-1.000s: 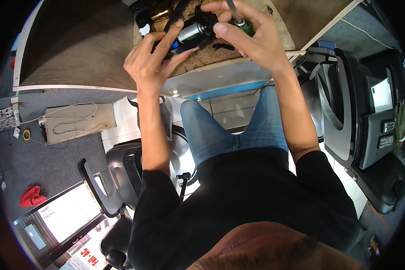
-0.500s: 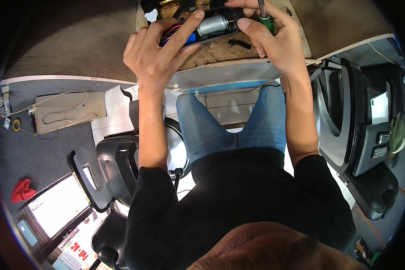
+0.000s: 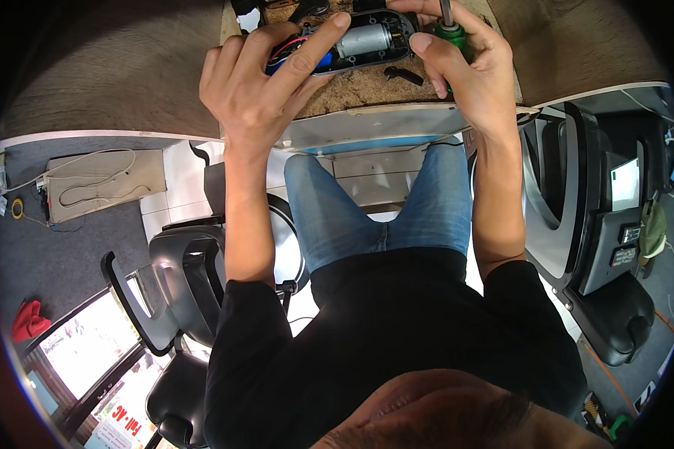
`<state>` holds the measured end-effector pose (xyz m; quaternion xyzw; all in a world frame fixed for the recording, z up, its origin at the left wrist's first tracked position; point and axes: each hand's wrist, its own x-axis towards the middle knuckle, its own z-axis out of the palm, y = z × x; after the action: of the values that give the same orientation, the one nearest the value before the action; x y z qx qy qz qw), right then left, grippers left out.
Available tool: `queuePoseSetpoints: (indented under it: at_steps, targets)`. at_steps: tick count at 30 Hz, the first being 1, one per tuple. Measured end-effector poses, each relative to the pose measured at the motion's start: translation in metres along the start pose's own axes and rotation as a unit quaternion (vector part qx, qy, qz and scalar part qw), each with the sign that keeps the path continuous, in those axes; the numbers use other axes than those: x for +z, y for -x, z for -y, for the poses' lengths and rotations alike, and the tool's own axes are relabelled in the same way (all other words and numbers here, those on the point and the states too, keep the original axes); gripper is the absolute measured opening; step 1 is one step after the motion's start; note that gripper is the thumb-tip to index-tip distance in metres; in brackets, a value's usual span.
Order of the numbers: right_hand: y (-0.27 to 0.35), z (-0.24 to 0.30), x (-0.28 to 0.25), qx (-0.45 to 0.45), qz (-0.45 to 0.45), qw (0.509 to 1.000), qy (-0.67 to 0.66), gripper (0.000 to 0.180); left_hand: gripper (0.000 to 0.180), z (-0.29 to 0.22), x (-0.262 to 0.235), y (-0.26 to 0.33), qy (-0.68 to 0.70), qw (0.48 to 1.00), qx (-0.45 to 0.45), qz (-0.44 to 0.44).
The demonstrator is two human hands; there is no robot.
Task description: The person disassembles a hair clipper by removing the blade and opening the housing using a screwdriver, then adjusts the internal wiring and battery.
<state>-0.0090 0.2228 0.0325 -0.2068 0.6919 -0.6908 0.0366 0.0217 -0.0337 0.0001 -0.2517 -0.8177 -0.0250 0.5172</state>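
My left hand (image 3: pixel 254 86) grips the left end of an opened hair clipper (image 3: pixel 365 40), its index finger stretched over the black housing. Inside the housing lie a silver cylindrical motor, a blue part and red wires. The fingers partly hide the blue part. My right hand (image 3: pixel 483 78) has a green-handled screwdriver (image 3: pixel 450 31) held in its curled fingers, the metal shaft pointing away from me. The thumb of that hand is at the clipper's right end. A small black part (image 3: pixel 404 75) lies on the board just below the clipper.
Under the work is a worn brown board (image 3: pixel 344 88) on a dark wooden counter (image 3: pixel 120 82). More black pieces (image 3: pixel 307 9) lie beyond the clipper. Black chairs stand to my left (image 3: pixel 183 262) and right (image 3: pixel 614 314). A cable lies on a flat panel (image 3: pixel 105 183) on the floor.
The view has shifted slightly. The clipper sits a little further right, with more of its open inside and right end showing. Both hands keep the same holds.
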Motion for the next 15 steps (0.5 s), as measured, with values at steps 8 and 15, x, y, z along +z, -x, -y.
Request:
queuePoseSetpoints:
  at_steps: [8, 15]
  targets:
    - [-0.001, -0.013, -0.002, -0.068, -0.008, 0.997, 0.018, 0.03, 0.064, -0.001, 0.0, 0.0, 0.011, 1.0, -0.007, 0.008]
    - [0.002, -0.012, -0.003, -0.039, -0.019, 0.999, -0.017, 0.027, 0.064, 0.003, 0.008, -0.001, 0.029, 0.998, 0.013, -0.049]
